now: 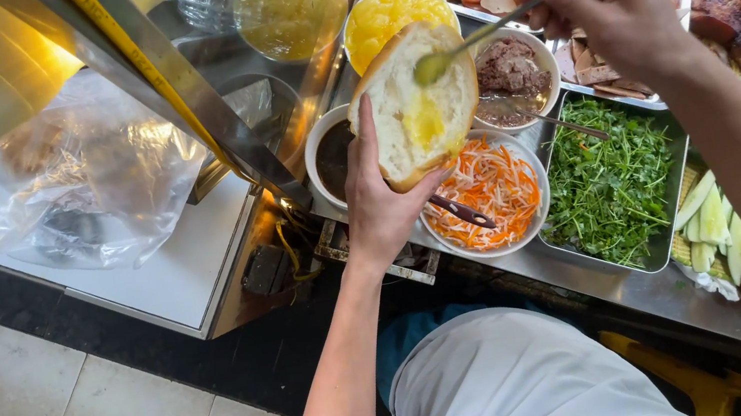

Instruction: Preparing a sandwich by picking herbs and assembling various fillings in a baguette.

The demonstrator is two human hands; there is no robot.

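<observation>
Bread roll [413,104] in left hand [380,206], above crowded bowls' rims.

Split-open bread roll [413,104], crusty golden outside, white crumb facing up, smear of yellow butter in the middle, held tilted above the bowls, long metal spoon [499,18] with yellow butter on its tip touching the roll's upper edge

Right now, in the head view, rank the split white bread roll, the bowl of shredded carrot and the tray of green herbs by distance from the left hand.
1. Split white bread roll: held in the left hand.
2. Bowl of shredded carrot: just right.
3. Tray of green herbs: farther right.
</observation>
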